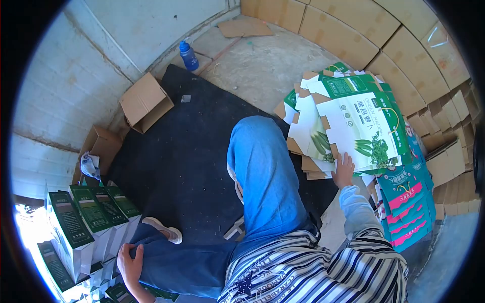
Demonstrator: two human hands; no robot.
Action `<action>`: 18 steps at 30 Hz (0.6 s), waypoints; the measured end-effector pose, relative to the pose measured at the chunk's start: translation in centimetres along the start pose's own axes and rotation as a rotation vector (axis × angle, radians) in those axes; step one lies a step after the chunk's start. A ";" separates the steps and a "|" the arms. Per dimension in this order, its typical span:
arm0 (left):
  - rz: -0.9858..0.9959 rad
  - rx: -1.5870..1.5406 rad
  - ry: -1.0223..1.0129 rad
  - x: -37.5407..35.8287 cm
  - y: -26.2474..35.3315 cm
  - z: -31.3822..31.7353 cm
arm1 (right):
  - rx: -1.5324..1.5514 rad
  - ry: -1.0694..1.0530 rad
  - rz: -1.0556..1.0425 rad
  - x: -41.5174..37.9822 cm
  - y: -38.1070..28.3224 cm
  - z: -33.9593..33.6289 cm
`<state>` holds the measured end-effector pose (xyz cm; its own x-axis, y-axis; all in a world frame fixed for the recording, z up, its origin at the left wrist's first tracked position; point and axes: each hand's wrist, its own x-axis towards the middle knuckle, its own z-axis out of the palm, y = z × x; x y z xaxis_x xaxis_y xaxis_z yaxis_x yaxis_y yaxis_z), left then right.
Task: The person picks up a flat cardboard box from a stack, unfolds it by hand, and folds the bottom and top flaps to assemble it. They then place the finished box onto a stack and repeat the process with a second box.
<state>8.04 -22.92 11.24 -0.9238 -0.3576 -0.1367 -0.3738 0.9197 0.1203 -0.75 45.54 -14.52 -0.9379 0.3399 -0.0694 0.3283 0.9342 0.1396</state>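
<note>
My right hand (344,170) lies with its fingers spread on the lower left edge of the top flat carton (356,126), which is white and green with a radish print and a yellow cord handle. Several similar flat cartons are piled unevenly under it. On the left, my left hand (130,262) rests on the dark trouser leg near the knee, fingers apart and holding nothing. Just beyond it stand green and white boxes (96,214) in rows.
Teal and pink bags (404,202) are stacked at the right. Brown cartons (343,30) line the back wall. An open brown box (146,103) and a blue bottle (188,55) stand near the left wall. A black mat (177,151) covers the floor.
</note>
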 end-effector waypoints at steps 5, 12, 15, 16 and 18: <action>-0.032 0.022 0.013 -0.4 0.2 0.0 | -0.043 0.012 -0.078 0.2 1.6 -0.6; -0.018 0.001 0.069 -1.1 -0.5 0.4 | -0.019 0.023 -0.033 1.4 2.8 -1.3; -0.013 0.005 0.108 -1.3 -0.3 0.6 | -0.009 0.094 -0.069 1.9 4.0 -1.5; -0.015 -0.003 0.104 -1.4 -0.2 0.5 | -0.003 0.105 -0.073 2.1 4.7 -1.0; -0.016 -0.009 0.096 -1.3 0.1 0.4 | -0.028 0.199 -0.052 2.0 5.6 -0.6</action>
<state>9.28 -22.30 11.02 -0.9211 -0.3868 -0.0442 -0.3892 0.9122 0.1278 -0.87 51.41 -13.33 -0.9580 0.2610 0.1187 0.2785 0.9456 0.1684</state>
